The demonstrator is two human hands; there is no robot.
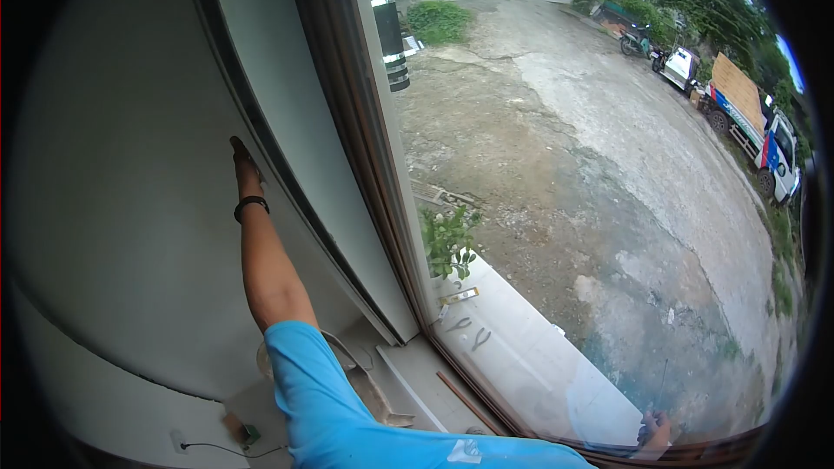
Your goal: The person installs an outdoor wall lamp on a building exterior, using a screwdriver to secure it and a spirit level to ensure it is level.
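My left hand (248, 167), with a dark band at its wrist, reaches up along the pale wall panel (148, 174). Its fingers are stretched out and lie flat by the panel's dark edge strip, seen nearly side-on. Low on the right, at the window frame (556, 439), my right hand (658, 431) is closed with bent fingers. A dark thin-shafted tool (665, 382) appears to stick up from it; its kind is too small to tell. Beside the window, the white ledge (556, 365) carries two pairs of pliers (480, 338) and a small yellow-edged level (460, 296).
A brown window post (347, 95) rises beside the panel. Indoors, a chair (369, 386), a brown strip (467, 401) and a cable (230, 446) lie low. Outside are a potted plant (447, 239), a dirt yard (521, 148), a truck (756, 130) and motorcycles (638, 42).
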